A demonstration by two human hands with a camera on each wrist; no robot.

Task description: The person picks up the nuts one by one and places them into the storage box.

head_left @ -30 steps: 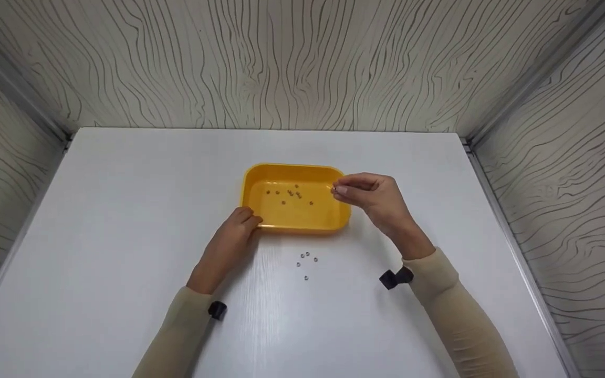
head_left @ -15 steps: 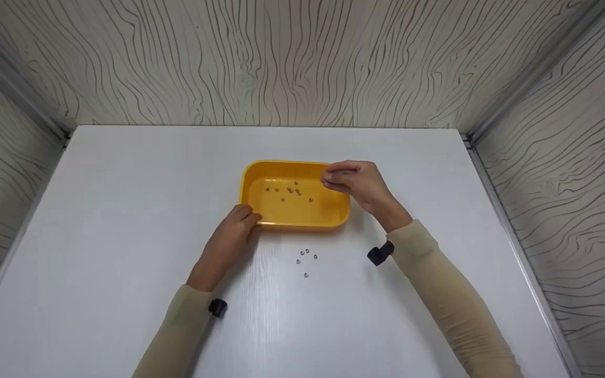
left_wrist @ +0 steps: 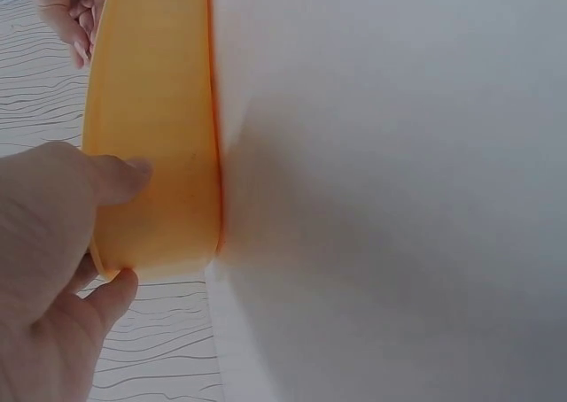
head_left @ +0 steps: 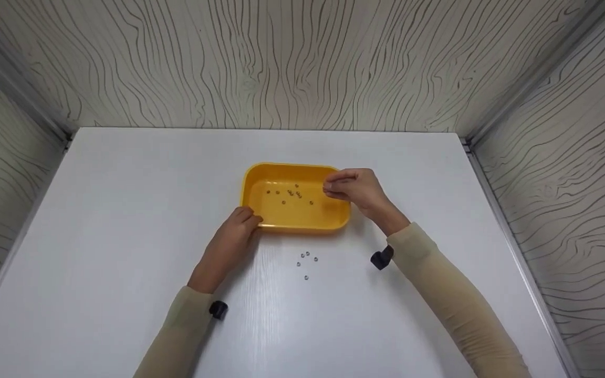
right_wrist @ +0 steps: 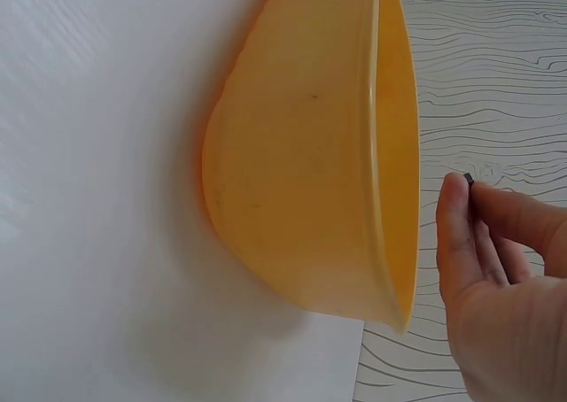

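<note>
A yellow plastic tray (head_left: 302, 228) stands on the white table, with several small metal nuts (head_left: 283, 202) scattered over its floor. My left hand (head_left: 231, 233) grips the tray at its near left corner; in the left wrist view the thumb (left_wrist: 124, 179) lies along the outer wall while other fingers reach over the rim. Above the tray's right end is my right hand (head_left: 360, 191). Its thumb and fingertips pinch a small dark nut (right_wrist: 469, 180), which shows as a dark edge in the right wrist view.
Several more loose nuts (head_left: 303, 255) lie on the white table (head_left: 124, 210) just in front of the tray. Wood-patterned panels (head_left: 302, 63) rise behind the table and along both sides. A black wrist device (head_left: 381, 258) sits at the right cuff.
My right hand has shifted a little left, farther over the tray's right end, with the nut still between its fingertips. The left hand and the tray have stayed in place.
</note>
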